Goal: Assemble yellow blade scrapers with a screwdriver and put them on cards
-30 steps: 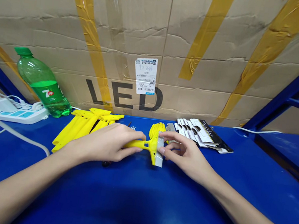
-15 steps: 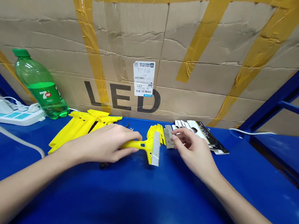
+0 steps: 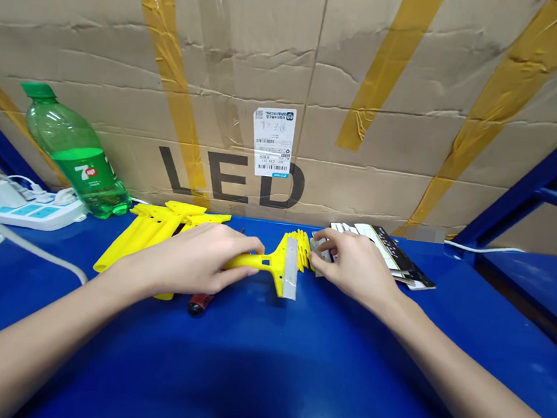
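A yellow scraper is held over a blue table, its handle pinched between the thumb and index finger of the left hand, its grey strip turned toward 3 o'clock. At 2 o'clock from the scraper's head, flat metal pieces are reached by the right hand, thumb and fingers curled; whether one is gripped cannot be told. Small yellow parts are heaped at 1 o'clock, yellow handles piled toward 10. The step in hand is judged to be the picking of a metal piece; for the next move, one would need to be separated cleanly, the scraper kept steady.
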Action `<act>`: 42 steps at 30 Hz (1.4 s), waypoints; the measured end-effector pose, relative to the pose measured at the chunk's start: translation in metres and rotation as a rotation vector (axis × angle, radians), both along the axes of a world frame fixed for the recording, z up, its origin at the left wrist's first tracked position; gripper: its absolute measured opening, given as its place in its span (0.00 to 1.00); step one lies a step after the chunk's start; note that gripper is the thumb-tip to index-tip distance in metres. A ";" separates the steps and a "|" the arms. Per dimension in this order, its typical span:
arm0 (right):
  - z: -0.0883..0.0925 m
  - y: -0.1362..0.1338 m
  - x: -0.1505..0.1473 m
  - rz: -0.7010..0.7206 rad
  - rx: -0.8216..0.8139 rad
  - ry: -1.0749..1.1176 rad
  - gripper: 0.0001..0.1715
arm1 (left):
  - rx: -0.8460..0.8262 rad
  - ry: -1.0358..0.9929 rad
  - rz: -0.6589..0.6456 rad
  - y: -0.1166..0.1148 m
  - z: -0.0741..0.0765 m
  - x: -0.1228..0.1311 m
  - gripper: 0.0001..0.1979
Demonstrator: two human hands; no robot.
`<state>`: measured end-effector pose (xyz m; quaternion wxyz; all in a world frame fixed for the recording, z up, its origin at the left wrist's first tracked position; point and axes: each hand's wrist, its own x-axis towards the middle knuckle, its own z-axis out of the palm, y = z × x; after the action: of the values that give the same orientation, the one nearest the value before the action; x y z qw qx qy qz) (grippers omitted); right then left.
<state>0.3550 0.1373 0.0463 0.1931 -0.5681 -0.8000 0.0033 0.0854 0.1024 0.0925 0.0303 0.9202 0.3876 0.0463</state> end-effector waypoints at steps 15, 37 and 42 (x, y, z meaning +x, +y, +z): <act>-0.003 0.011 -0.019 -0.091 -0.044 -0.066 0.27 | 0.002 -0.001 -0.009 0.001 -0.002 -0.001 0.14; 0.007 -0.024 0.025 -0.096 -0.775 1.603 0.07 | -0.033 0.048 0.001 -0.005 -0.004 0.007 0.16; 0.005 -0.030 0.022 0.022 -0.849 1.487 0.09 | -0.041 0.046 -0.002 -0.005 -0.006 0.007 0.16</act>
<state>0.3770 0.1072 0.0513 0.4386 -0.4347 -0.4016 0.6763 0.0923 0.0978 0.0862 0.0403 0.9206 0.3881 0.0171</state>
